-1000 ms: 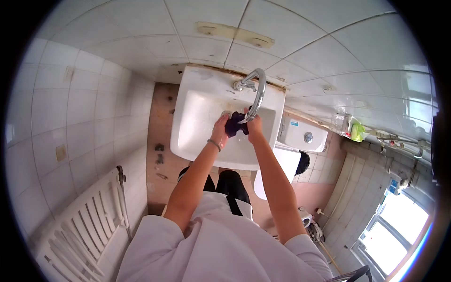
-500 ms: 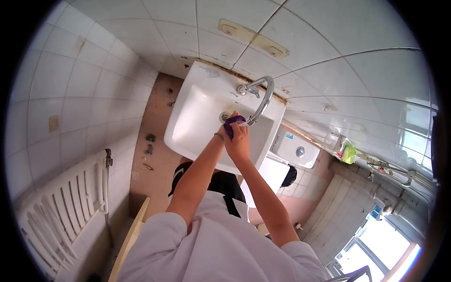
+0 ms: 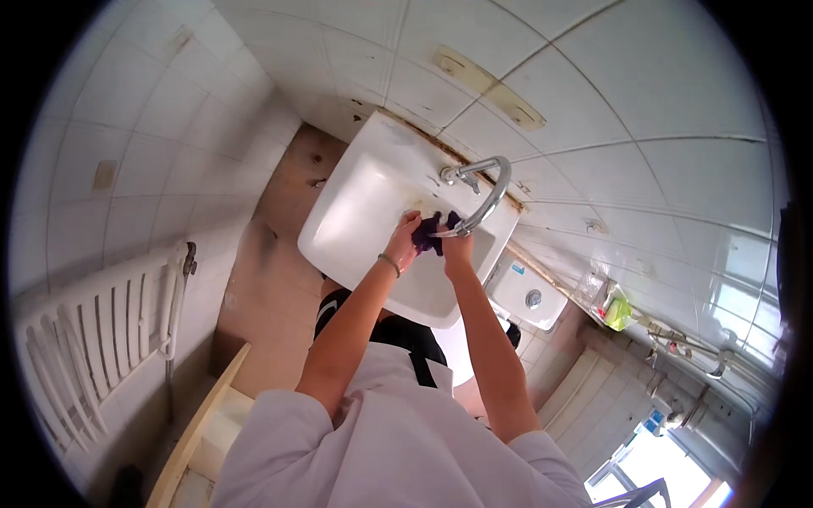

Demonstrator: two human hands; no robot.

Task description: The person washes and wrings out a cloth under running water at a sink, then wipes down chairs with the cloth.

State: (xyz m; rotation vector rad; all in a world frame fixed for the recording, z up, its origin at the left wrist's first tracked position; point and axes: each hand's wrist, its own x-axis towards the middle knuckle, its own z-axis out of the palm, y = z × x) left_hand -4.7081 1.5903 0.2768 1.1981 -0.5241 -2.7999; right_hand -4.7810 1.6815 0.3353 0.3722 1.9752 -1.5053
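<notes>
Clasping cloth (image 3: 426,236) between them, left hand (image 3: 404,241) and right hand (image 3: 458,246) have the tap (image 3: 494,206) just above. Probably light, soft, slippery; hold bunched edges.

A white, roughly rectangular sink (image 3: 339,255) sits above a reddish-brown floor (image 3: 271,262), its basin (image 3: 368,216) smooth and deep (the back edge is stained brown). On the rear ledge (image 3: 396,135) stands 1 chrome faucet (image 3: 506,184), its curved neck arching forward.

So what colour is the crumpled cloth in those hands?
The crumpled cloth is dark purple, in the head view.
</notes>
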